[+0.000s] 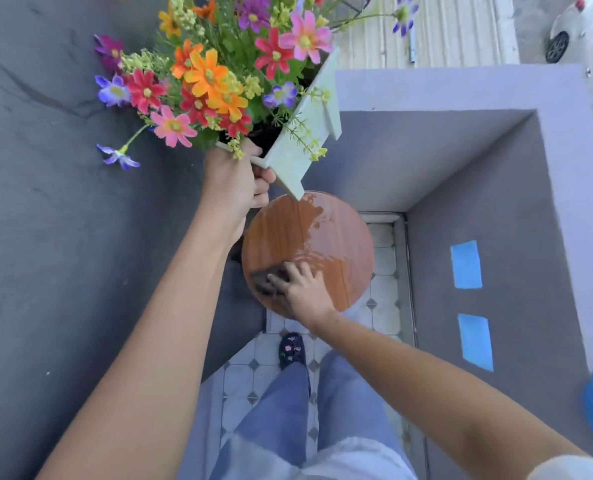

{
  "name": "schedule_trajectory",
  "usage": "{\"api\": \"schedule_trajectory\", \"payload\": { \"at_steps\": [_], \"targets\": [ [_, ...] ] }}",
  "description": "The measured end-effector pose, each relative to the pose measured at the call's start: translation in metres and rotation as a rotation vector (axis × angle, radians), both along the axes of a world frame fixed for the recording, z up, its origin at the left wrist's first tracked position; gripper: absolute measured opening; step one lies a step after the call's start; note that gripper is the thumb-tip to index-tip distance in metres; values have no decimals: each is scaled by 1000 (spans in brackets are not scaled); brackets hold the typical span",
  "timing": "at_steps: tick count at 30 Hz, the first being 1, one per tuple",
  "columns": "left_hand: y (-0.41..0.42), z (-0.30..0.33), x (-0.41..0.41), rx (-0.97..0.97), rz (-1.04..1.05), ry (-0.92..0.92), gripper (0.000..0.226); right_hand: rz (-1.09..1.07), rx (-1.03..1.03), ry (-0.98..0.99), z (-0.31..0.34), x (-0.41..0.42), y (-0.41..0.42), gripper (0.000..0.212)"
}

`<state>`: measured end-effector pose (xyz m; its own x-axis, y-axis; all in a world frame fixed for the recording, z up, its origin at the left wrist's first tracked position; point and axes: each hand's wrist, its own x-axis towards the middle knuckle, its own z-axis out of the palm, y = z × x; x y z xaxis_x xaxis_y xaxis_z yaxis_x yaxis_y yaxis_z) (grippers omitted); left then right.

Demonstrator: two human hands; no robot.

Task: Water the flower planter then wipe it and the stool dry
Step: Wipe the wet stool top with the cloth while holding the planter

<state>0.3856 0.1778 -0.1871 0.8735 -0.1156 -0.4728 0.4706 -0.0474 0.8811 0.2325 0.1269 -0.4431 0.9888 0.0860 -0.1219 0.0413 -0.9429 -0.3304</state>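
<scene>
1. Two bare hands work over a round wooden stool (340, 244), its top wet.
2. Left hand (234, 181) grips the tilted white flower planter (303, 133) above the stool.
3. Right hand (303, 289) presses a dark cloth (265, 280) flat onto the seat, fingers spread.

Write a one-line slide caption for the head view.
Left hand lifts the flower planter off the wet stool while right hand wipes it with a dark cloth.

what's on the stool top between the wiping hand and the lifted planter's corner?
Head view: only wet stool top, a water film; no object between right hand and planter.
</scene>
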Motion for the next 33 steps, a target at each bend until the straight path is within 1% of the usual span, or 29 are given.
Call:
{"api": "schedule_trajectory", "payload": {
  "at_steps": [5,7,9,11,13,16,19,21,23,24,25,26,29,30,31,32,33],
  "targets": [
    [5,-2,2,23,-5,-6,18,-463,64,19,2,38,-111,43],
    [4,-3,2,22,-1,-5,17,-550,110,25,1,47,-144,48],
    [4,-4,3,14,10,1,20,-545,134,19,0,47,-151,51],
    [4,-4,5,11,16,3,20,-501,170,3,-3,38,-137,51],
    [4,-4,6,13,15,5,18,-408,201,-1,-9,21,-108,48],
    [3,-3,9,10,19,3,20,-178,230,-64,-16,-11,-50,41],
    [2,-2,14,7,24,-6,20,124,241,-112,-19,-29,-1,39],
    [0,-1,16,10,22,-13,20,299,217,-125,-21,-28,10,41],
    [-2,0,17,15,17,-24,22,373,186,-167,-23,-10,-2,41],
    [-2,0,17,15,14,-29,22,348,168,-183,-23,3,-15,40],
    [-3,-1,18,11,12,-31,22,267,149,-187,-23,19,-31,40],
    [-3,-2,19,8,11,-32,21,132,146,-190,-22,37,-50,38],
    [-4,-5,21,3,17,-27,22,-390,164,-202,-15,80,-108,33],
    [-5,-6,22,2,20,-28,22,-500,152,-208,-13,88,-119,34],
    [-5,-6,22,3,21,-31,22,-555,141,-206,-11,92,-123,33],
    [-6,-6,23,6,22,-33,22,-557,136,-209,-8,91,-119,33],
    [-7,-6,24,10,23,-35,22,-504,136,-226,-7,87,-110,33]
  ]
}}
